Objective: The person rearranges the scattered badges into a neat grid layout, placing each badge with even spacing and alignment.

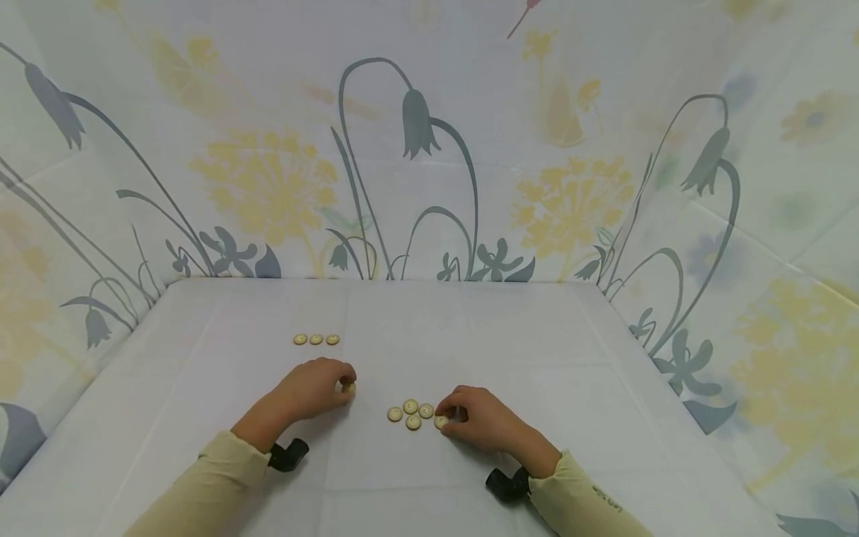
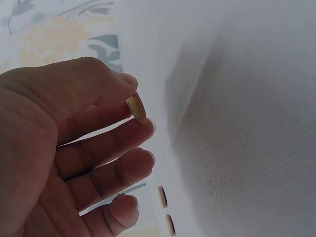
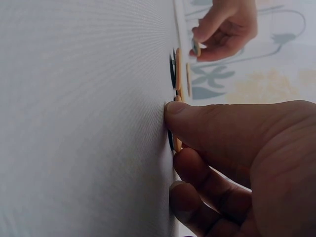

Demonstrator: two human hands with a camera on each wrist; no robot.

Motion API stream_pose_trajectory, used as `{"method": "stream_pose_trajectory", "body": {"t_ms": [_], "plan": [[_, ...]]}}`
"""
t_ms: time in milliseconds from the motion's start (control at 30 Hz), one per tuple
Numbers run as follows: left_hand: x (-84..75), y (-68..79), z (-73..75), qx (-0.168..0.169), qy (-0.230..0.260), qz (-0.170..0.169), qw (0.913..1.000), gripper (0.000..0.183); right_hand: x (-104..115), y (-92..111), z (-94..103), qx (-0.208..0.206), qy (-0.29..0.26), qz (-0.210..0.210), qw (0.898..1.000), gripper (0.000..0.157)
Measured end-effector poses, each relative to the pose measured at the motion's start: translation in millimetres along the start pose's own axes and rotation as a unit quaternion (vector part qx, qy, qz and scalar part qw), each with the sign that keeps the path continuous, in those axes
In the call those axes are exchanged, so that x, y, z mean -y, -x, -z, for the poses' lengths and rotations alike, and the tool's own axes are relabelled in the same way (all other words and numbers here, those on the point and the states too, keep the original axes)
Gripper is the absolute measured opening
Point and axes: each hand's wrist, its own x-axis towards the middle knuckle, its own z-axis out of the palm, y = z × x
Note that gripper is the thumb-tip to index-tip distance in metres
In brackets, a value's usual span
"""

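My left hand [image 1: 315, 388] pinches a round pale wooden button [image 2: 136, 108] between thumb and fingers, held above the white cloth; its other fingers are spread in the left wrist view. On the cloth, my right hand [image 1: 486, 419] has thumb and finger at opposite edges of another wooden button [image 1: 441, 421], gripping it. Just left of that hand lies a loose cluster of several like buttons [image 1: 411, 406]. Beyond the left hand, three more buttons [image 1: 316, 339] lie flat in a short row. The markings on their faces are too small to read.
A white cloth [image 1: 537, 335] covers the table. Behind and at both sides hangs a flower-printed curtain [image 1: 416, 209]. Black wrist devices [image 1: 290, 455] sit below the sleeves on both wrists.
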Motion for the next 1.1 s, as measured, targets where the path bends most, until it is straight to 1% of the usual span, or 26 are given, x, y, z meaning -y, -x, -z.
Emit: {"method": "stream_pose_trajectory", "body": {"t_ms": [267, 633, 900, 1100], "plan": [[10.4, -1.9, 2.9, -0.011, -0.016, -0.004, 0.9998, 0.015, 1, 0, 0.6, -0.001, 0.005, -0.001, 1.000, 0.020], [20.8, -4.5, 8.0, -0.011, -0.022, 0.008, 0.9997, 0.018, 1, 0, 0.3, -0.001, 0.002, -0.001, 1.000, 0.020], [29.4, -10.5, 10.6, -0.026, -0.039, 0.017, 0.9988, 0.019, -1, 0, 0.0, 0.002, 0.003, -0.002, 1.000, 0.020], [32.8, -15.7, 12.3, -0.044, -0.044, 0.013, 0.9980, 0.016, -1, 0, 0.3, 0.000, 0.001, 0.002, 1.000, 0.020]]}}
